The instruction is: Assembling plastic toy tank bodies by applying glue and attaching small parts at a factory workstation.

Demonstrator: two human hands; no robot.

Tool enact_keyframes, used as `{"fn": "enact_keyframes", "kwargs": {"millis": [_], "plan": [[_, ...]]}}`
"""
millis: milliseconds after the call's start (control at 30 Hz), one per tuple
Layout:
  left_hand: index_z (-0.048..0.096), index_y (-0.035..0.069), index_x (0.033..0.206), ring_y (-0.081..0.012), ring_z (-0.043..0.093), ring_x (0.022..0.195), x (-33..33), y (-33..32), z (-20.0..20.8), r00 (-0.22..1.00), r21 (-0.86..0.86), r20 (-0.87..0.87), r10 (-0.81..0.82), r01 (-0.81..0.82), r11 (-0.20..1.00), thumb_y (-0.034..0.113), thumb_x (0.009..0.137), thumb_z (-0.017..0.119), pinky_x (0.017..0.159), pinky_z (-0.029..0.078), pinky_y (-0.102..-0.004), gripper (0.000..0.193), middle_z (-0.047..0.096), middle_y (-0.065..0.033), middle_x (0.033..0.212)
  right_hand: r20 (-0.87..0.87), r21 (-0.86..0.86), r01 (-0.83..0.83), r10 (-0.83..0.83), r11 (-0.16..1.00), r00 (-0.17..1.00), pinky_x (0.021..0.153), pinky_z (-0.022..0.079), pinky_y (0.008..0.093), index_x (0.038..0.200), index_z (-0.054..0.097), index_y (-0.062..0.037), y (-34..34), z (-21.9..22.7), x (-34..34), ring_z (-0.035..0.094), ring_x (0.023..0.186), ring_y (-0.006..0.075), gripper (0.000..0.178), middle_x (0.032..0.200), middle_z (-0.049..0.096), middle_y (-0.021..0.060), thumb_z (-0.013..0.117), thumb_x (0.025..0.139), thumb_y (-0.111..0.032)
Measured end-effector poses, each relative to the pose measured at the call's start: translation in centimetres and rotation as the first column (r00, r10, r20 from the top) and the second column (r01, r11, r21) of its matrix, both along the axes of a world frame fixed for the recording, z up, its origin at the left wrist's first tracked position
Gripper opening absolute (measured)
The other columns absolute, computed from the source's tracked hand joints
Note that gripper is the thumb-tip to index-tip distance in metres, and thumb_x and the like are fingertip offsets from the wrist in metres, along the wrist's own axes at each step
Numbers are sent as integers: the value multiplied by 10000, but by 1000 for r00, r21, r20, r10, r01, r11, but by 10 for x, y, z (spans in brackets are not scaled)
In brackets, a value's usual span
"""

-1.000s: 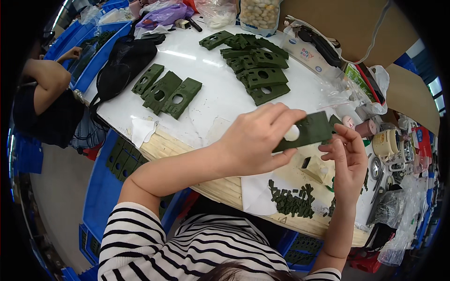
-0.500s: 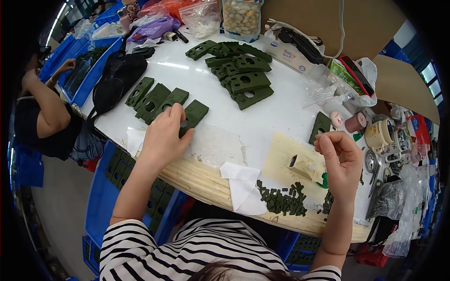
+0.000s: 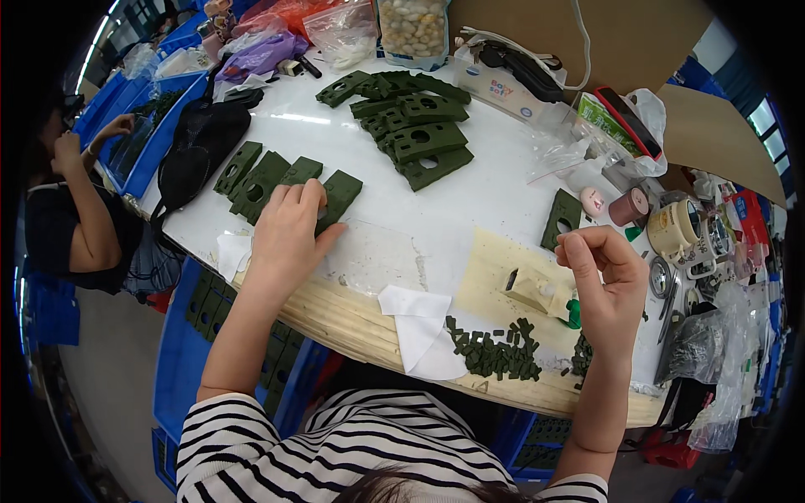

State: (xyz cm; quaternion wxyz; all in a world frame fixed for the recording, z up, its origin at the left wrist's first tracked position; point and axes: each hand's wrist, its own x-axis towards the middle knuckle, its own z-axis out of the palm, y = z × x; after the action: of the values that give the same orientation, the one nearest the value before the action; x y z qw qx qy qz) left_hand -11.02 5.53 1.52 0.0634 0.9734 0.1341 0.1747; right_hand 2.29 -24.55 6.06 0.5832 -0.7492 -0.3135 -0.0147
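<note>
My left hand [image 3: 289, 228] lies flat on a dark green plate with a round hole [image 3: 335, 198], the rightmost of a short row of such plates [image 3: 260, 180] on the white table [image 3: 495, 193]. My right hand [image 3: 605, 281] is raised over the table's right side, fingers curled and pinched; whether it holds a small piece I cannot tell. Below it lie a glue bottle with a green cap [image 3: 545, 295] and a heap of small dark green blocks [image 3: 495, 352]. One green plate [image 3: 563, 218] stands just beyond my right hand.
A stack of green plates [image 3: 415, 126] sits at the table's far middle. White cloth [image 3: 419, 331] hangs over the near edge. Jars, tape and bags [image 3: 679, 235] crowd the right side. A black bag [image 3: 201, 142] lies left. Another person [image 3: 75, 218] works beside blue crates [image 3: 134, 134].
My left hand carried a green plate from my right hand across to the left and laid it at the end of the row. My right hand stayed raised.
</note>
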Motion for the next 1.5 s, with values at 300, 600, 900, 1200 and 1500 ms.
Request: {"fn": "enact_keyframes", "kwargs": {"millis": [300,600,900,1200,1500], "plan": [[532,41,967,-297,529,944,129,18,33,956,-70,166,-242,257,964,345,758,765,803,436,-375,436,592,-124,919,-16,36,12,-11,999,1000,646,452,201,821,632,33,0,-2,3,562,663,60,148,710,625,18,640,886,-99],[547,59,923,-290,583,934,193,34,23,974,-83,-168,-153,141,987,345,731,776,758,476,-388,413,625,-120,915,30,48,7,-9,999,1000,624,452,201,808,638,31,-6,-4,12,564,635,57,154,675,622,15,652,875,-107],[463,58,843,-251,537,904,98,-36,44,665,-192,350,-660,740,645,91,674,796,824,412,-334,375,621,-118,1001,517,-244,83,57,966,854,899,423,394,1179,590,-36,-6,5,15,518,1052,312,578,1087,586,134,811,675,-211],[164,63,1430,-209,465,1168,35,-94,11,721,-773,631,-285,614,-157,50,656,844,1009,384,-351,1031,476,-111,1204,402,-257,-145,242,956,883,736,464,335,994,652,13,-4,21,-4,591,812,244,506,906,647,108,848,581,-203],[363,47,1337,-172,533,1134,20,-117,-5,765,-804,576,-287,466,-370,36,750,781,956,474,-318,720,483,-63,1238,409,-330,-224,352,917,842,686,439,323,996,652,-5,6,18,-18,560,774,242,508,857,629,96,845,581,-226]]}}
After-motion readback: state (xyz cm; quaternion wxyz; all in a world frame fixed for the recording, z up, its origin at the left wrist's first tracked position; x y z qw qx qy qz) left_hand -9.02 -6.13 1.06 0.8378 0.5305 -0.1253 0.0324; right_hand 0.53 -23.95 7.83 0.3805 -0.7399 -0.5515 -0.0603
